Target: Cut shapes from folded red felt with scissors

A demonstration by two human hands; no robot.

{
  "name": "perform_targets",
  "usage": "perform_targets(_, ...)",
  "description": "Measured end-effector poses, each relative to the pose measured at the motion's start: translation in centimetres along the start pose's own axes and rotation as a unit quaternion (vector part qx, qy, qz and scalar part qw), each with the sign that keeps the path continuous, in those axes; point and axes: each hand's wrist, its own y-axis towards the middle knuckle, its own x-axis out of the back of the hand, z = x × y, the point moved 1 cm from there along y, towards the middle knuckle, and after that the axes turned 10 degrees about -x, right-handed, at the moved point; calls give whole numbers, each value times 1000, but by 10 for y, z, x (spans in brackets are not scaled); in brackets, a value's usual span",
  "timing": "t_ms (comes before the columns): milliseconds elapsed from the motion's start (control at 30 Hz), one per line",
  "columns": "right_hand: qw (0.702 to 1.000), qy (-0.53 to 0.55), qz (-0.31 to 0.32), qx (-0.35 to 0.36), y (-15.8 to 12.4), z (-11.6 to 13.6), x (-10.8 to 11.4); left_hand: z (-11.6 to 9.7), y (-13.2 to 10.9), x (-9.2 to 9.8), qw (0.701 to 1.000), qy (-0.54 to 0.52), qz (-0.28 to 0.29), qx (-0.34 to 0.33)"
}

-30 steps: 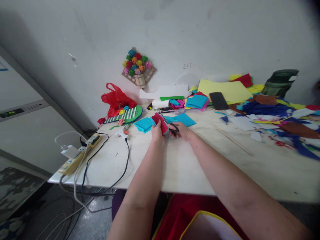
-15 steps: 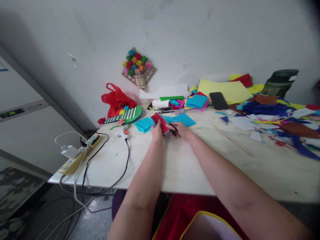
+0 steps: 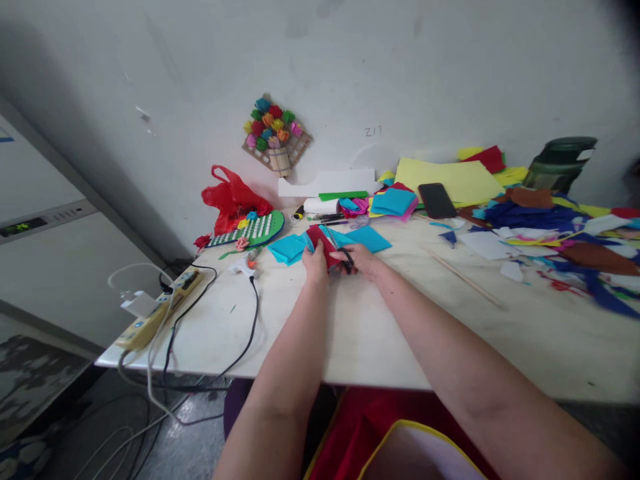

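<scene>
Over the middle of the table, my left hand (image 3: 315, 260) pinches a folded dark red piece of paper (image 3: 321, 245), with some blue paper right behind it. My right hand (image 3: 359, 259) is closed around the black handles of a pair of scissors (image 3: 347, 259). The blades point up and left along the red paper's right side; whether they are biting into it I cannot tell. Folded blue paper (image 3: 287, 249) lies just left of my hands, and another blue piece (image 3: 371, 238) lies beyond my right hand.
A white hot glue gun (image 3: 244, 268) and its cord lie to the left, near a power strip (image 3: 155, 319). A wooden stick (image 3: 465, 278), a phone (image 3: 437, 201) and paper scraps (image 3: 530, 220) are on the right. A red plastic bag (image 3: 233, 200) stands at the back.
The red paper has tilted a little in my left hand, and the scissors have shifted slightly beside it. Both hands keep nearly the same place.
</scene>
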Motion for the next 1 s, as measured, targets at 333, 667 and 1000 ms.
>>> perform_targets(333,1000,9,22,-15,0,-1,-2,4,0,1,999,36,-21,15)
perform_targets(667,1000,-1,21,-18,0,-2,-1,-2,4,5,996,41,-19,80)
perform_targets(1000,999,-20,35,-26,0,-2,1,-23,5,10,993,-41,30,105)
